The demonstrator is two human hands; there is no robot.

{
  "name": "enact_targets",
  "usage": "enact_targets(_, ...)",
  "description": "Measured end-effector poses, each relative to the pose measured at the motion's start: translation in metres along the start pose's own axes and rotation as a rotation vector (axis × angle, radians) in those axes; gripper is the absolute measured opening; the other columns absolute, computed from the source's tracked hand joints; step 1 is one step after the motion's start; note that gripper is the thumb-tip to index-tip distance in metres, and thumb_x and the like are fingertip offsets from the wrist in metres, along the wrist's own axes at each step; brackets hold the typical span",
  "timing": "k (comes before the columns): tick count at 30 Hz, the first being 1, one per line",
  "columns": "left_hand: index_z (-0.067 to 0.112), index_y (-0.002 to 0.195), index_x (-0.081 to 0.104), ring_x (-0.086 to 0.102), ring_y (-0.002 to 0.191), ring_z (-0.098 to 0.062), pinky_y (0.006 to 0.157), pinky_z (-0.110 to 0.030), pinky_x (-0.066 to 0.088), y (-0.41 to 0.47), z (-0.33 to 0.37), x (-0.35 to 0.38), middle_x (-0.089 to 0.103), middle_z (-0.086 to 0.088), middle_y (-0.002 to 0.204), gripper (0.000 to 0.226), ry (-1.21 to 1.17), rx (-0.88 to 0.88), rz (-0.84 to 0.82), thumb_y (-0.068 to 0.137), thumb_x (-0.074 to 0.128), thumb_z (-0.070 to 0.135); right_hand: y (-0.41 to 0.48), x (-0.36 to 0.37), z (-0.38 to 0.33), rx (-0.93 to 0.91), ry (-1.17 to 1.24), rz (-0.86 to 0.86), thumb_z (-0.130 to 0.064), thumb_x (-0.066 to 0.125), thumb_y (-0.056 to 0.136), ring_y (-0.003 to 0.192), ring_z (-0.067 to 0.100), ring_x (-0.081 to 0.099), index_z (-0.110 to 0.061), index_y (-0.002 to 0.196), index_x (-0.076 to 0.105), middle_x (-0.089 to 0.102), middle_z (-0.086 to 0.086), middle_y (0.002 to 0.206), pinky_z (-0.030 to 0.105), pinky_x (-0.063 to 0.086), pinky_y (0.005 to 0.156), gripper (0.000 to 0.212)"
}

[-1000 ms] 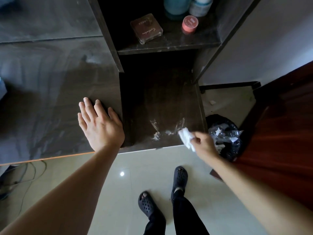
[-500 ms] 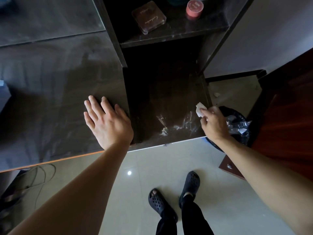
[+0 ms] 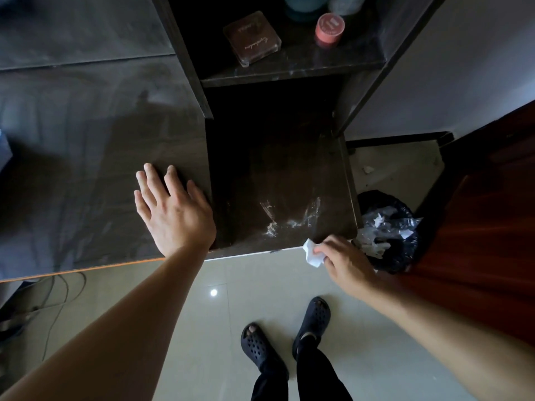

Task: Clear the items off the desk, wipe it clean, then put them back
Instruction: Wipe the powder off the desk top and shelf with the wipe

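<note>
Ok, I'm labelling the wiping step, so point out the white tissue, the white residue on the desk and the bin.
white tissue (image 3: 312, 254), head view, crumpled end outside the grip.
white residue (image 3: 271, 227), head view, its brightest patch.
bin (image 3: 405, 256), head view, black liner's near wall.

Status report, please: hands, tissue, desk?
Left hand flat on desk. Right hand pinches white tissue at desk's front edge. White smears on surface. Bin beside desk, not in the way.
</note>
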State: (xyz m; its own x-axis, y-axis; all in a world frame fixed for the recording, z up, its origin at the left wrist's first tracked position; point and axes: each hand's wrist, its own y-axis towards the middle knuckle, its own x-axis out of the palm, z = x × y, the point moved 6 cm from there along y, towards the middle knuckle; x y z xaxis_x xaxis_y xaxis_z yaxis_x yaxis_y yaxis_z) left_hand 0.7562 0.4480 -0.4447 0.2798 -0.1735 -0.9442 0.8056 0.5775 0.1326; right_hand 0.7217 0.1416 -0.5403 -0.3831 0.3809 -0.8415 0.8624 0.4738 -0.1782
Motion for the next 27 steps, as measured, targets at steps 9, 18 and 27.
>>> enact_targets(9, 0.008, 0.131, 0.048, 0.022, 0.143, -0.032, 0.117, -0.043, 0.015, 0.0, -0.002, 0.0, 0.032, -0.017, 0.151, 0.041, 0.015, -0.014, 0.056, 0.096, 0.041, 0.028, 0.168, -0.067, 0.074, 0.321, -0.104, 0.238, 0.002, 0.05, 0.085, 0.101, 0.039, 0.052, -0.02, 0.114, 0.062, 0.055, 0.02, 0.108, 0.039, 0.047, 0.078, 0.038)
enact_targets(18, 0.008, 0.131, 0.048, 0.023, 0.142, -0.032, 0.117, -0.044, 0.016, 0.0, 0.0, -0.001, 0.033, -0.018, 0.15, 0.04, 0.001, -0.02, 0.056, 0.096, 0.041, 0.026, 0.017, 0.017, -0.015, -0.152, 0.089, -0.1, 0.005, 0.05, 0.079, 0.084, 0.021, 0.054, -0.018, 0.108, 0.065, 0.053, -0.002, 0.087, 0.032, 0.046, 0.058, 0.04)
enact_targets(27, 0.007, 0.129, 0.05, 0.025, 0.141, -0.032, 0.115, -0.046, 0.019, -0.001, -0.002, -0.002, 0.036, -0.017, 0.149, 0.039, 0.017, -0.019, 0.085, 0.096, 0.042, 0.025, 0.236, -0.081, 0.031, 0.136, -0.534, 0.039, 0.002, 0.043, 0.087, 0.11, 0.041, 0.049, -0.007, 0.129, 0.046, 0.045, 0.021, 0.124, 0.046, 0.046, 0.076, 0.043)
